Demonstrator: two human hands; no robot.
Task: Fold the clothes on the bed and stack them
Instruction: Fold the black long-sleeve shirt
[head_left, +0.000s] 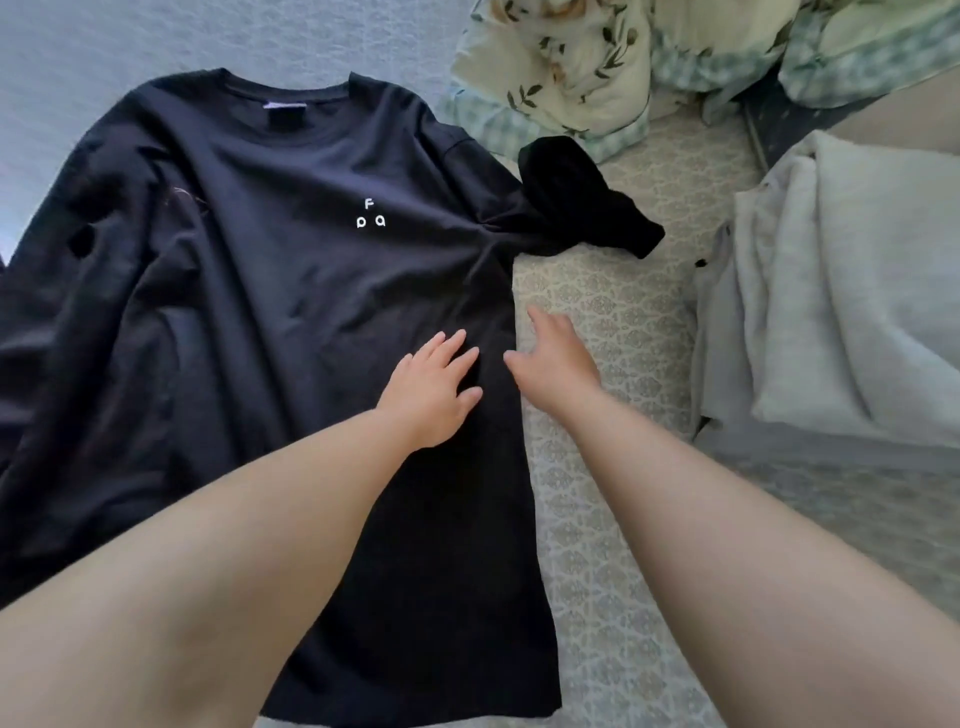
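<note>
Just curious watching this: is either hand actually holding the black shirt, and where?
Nothing is held. The left hand lies flat on the black shirt; the right hand reaches open beside its edge.

Patterned bed (613, 312) carries a black long-sleeved shirt (270, 270) spread flat, floral bedding (571, 67) bunched beyond, grey blanket (841, 291) alongside.

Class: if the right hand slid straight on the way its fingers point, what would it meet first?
Probably the black shirt's crumpled sleeve; the right hand points up along the patterned bedsheet toward it, though depth is uncertain.
</note>
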